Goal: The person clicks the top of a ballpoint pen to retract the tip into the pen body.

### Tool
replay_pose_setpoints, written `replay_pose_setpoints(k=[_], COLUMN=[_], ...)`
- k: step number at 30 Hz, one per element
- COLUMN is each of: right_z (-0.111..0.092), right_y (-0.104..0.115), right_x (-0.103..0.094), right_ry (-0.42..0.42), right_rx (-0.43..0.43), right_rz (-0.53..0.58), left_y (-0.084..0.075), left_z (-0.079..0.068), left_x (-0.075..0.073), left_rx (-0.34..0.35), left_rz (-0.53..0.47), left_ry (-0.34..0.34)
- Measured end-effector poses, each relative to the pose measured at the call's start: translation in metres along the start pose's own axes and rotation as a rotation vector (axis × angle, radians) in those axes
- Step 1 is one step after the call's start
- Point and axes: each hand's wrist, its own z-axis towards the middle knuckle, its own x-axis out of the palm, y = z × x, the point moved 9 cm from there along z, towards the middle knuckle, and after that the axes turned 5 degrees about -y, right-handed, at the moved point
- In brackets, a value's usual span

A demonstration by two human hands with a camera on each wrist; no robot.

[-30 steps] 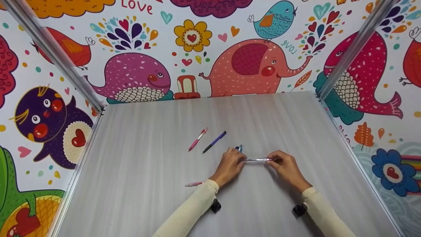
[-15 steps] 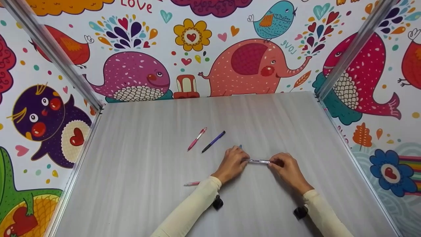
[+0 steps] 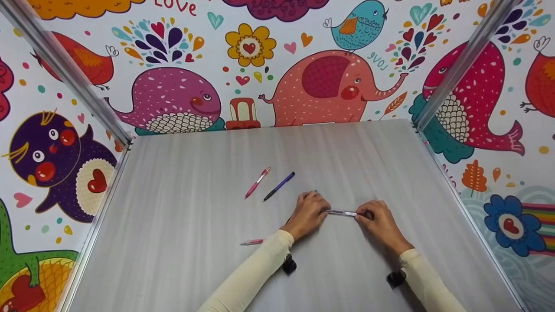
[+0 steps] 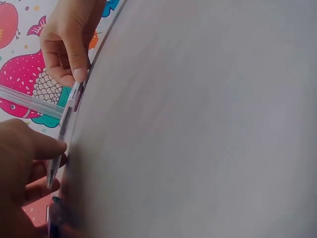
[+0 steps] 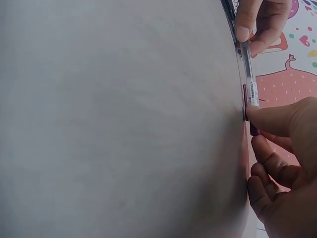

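- While the left hand (image 3: 306, 215) and the right hand (image 3: 381, 222) stand apart over the worktop (image 3: 195, 195), a clear pen (image 3: 341, 212) bridges the gap between them, pinched at both ends.
- Clear pen nearly crosswise to the person, its right end slightly nearer the body. Cannot tell whether it touches the worktop.
- Left hand: thumb and fingers clamped near the pointed end; the tip (image 4: 50, 180) shows past the thumb in the left wrist view.
- Right hand: thumb and fingers clamped on the other end; the dark end (image 5: 254, 131) juts just beyond the thumb, with a pale label (image 5: 253, 91) between thumb and left hand.
- Blue object (image 4: 54, 218) close by the left hand, blurred and mostly hidden; cannot tell whether that hand touches it.
- Beyond the left hand, toward the wall (image 3: 284, 26): a red-pink pen (image 3: 257, 183) and a purple-and-black pen (image 3: 279, 186), side by side, apart, slanting the same way.
- Pale pink pen (image 3: 251, 242) just beside the left sleeve (image 3: 253, 271), one end reaching the sleeve's edge.
- Right sleeve (image 3: 427, 281) pale as well; wall printed with cartoon animals.
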Motion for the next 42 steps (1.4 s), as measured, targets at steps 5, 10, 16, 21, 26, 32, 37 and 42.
replay_pose_setpoints(k=[5, 10, 16, 21, 26, 32, 37, 42], right_z=[0.001, 0.002, 0.0, -0.001, 0.001, 0.005, 0.007, 0.011], right_y=[-0.003, -0.003, -0.004, -0.002, 0.005, 0.015, 0.025, 0.031], right_x=[0.0, -0.001, 0.0, 0.002, 0.003, 0.002, 0.005, 0.012], right_ry=[0.013, 0.007, -0.001, 0.017, 0.021, -0.023, -0.033, -0.012], right_rx=[0.022, 0.026, 0.025, 0.026, 0.004, -0.055, -0.103, -0.116], right_rz=[-0.015, -0.038, -0.048, -0.049, -0.047, -0.045, -0.031, -0.024], left_y=[-0.002, -0.004, -0.004, -0.007, -0.009, 0.001, 0.012, 0.018], left_z=[0.0, 0.002, 0.001, -0.001, -0.004, -0.014, -0.023, -0.032], left_x=[0.003, 0.002, 0.002, -0.009, -0.027, -0.043, -0.054, -0.062], left_rx=[0.019, 0.02, 0.009, 0.044, 0.052, -0.018, -0.091, -0.127], left_rz=[0.039, 0.073, 0.061, 0.079, 0.077, -0.022, -0.119, -0.134], left_ry=[-0.004, -0.014, -0.02, -0.09, -0.19, -0.217, -0.223, -0.234])
